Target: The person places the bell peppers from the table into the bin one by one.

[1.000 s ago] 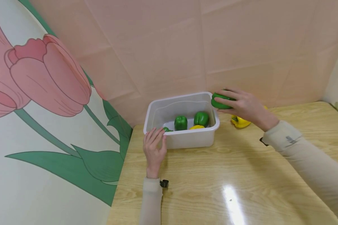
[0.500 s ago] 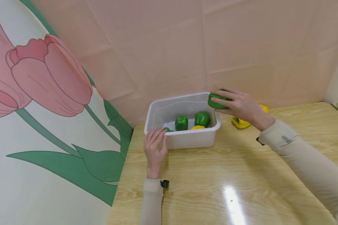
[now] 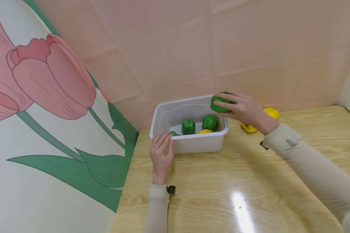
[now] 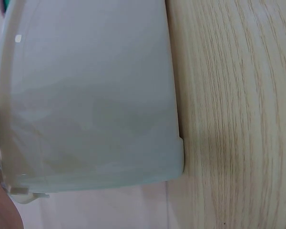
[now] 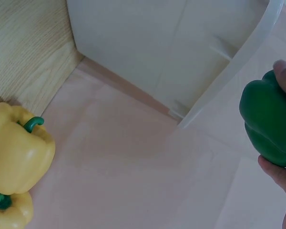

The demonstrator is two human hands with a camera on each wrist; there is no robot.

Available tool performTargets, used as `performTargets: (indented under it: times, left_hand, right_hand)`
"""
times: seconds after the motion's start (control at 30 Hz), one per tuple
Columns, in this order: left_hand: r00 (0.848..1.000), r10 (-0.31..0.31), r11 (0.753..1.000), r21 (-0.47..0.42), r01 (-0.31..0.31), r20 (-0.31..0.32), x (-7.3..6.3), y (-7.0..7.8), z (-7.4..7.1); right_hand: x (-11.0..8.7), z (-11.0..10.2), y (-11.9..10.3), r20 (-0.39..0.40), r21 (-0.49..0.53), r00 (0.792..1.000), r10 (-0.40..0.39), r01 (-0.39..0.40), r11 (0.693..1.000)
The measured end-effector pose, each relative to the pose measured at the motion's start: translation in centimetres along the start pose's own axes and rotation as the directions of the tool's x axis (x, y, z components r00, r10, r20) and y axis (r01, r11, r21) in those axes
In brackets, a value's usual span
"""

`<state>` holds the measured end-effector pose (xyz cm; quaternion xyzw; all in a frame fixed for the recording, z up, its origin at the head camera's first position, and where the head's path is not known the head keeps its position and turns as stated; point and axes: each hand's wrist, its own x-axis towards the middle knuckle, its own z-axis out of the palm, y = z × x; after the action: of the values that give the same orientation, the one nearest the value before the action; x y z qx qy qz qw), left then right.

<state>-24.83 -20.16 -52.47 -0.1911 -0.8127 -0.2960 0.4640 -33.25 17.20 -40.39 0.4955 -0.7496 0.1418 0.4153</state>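
Pepper (image 5: 268, 117), green and glossy, is gripped between the thumb and fingers of the right hand (image 3: 242, 108), raised over the right end of a white bin (image 3: 196, 145); the right wrist view shows it clear of the rim. The left hand (image 3: 161, 152) rests at the bin's near left corner, fingers extended across the rim; how hard they press, I cannot tell. Inside, one green pepper (image 3: 188, 127) sits near the middle, another green one (image 3: 210, 123) near the right wall, and a yellow one (image 3: 205, 131) just before that, partly hidden by the front wall. A mostly hidden green top (image 3: 174, 133) shows beside the left fingertips. Right of the bin, a rear yellow pepper (image 3: 271, 113) and a front yellow pepper (image 3: 249, 128) lie close together on the wood-grain table (image 3: 204, 187).
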Motion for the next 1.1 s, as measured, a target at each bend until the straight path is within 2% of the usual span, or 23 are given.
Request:
performTargets:
  times: [0.27,0.67,1.1]
  left_hand:
    - [1.0,0.0,1.0,-0.007,0.0,-0.002,0.0,-0.1,0.1]
    - [1.0,-0.01,1.0,-0.008,0.01,-0.006,0.1,0.1,-0.1]
    - [1.0,-0.003,1.0,0.005,0.003,-0.001,0.0,-0.1,0.1]
  right_hand:
    - [0.8,0.8,-0.2,0.032,0.035,0.999,0.029,-0.03,0.999]
    - [2.0,2.4,-1.0,-0.033,0.082,0.999,0.018,-0.015,0.997]
    - [2.3,3.8,-0.8,-0.003,0.118,0.998,0.069,-0.068,0.991]
